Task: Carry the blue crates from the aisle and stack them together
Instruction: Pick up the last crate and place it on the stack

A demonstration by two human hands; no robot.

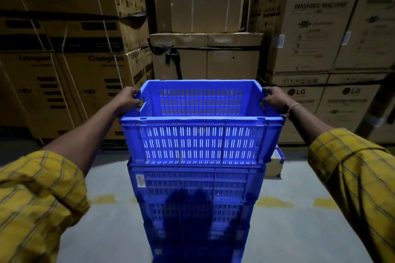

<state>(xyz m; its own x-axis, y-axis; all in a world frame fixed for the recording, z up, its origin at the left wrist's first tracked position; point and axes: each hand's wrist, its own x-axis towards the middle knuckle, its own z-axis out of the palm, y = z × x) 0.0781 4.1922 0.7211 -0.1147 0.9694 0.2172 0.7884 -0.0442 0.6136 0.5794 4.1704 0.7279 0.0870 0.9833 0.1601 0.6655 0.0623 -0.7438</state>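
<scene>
Left hand (127, 100) curled closed around left end handle of top blue crate (201, 136); fingers wrapped over rim. Right hand (274, 99) likewise clenched on right end handle, thread bracelet (294, 107) at wrist. Crate empty, level, held between both hands at arm's length. Its base sits on or just above stack of blue crates (196, 209) standing on grey floor (106, 220); contact unclear. Cardboard boxes (316, 28) wall in aisle behind. Yellow checked sleeves (36, 194) rolled at forearms.
</scene>
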